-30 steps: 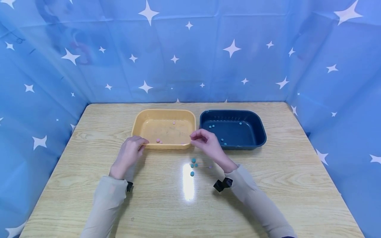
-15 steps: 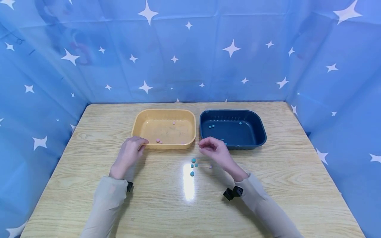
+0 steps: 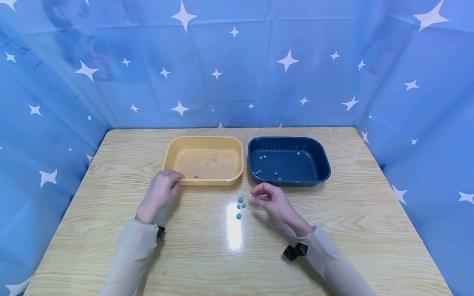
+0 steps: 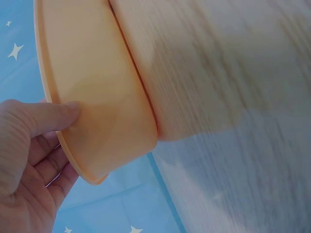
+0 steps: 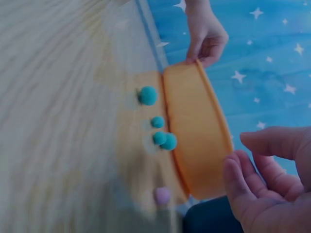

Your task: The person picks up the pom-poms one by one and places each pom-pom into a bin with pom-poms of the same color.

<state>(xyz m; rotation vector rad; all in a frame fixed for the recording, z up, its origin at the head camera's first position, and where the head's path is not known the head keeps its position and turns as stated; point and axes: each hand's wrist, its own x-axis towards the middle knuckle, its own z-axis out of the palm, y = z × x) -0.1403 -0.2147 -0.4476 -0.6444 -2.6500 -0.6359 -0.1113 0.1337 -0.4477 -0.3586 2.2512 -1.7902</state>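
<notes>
My left hand (image 3: 159,191) pinches the near-left rim of the yellow-orange bin (image 3: 207,182); in the left wrist view the thumb (image 4: 60,116) lies on its outer wall, the fingers behind the rim. My right hand (image 3: 274,201) hovers just in front of the dark blue bin (image 3: 296,183), fingers loosely bent, thumb and fingertips apart, nothing between them. Below its fingertips a small pink ball (image 3: 261,208) lies on the table, also seen as a pink ball (image 5: 162,195) in the right wrist view. Left of it lie several teal balls (image 3: 238,216) of differing sizes.
Inside the yellow-orange bin are several small pink balls (image 3: 196,175). Several small teal balls (image 3: 275,174) lie in the dark blue bin. Both bins stand side by side on the wooden table (image 3: 192,255), with a blue star-patterned curtain (image 3: 229,90) behind and at the sides.
My right hand has moved from the yellow-orange bin's right corner rightward and toward me, down near the pink ball. My left hand keeps its hold on the rim.
</notes>
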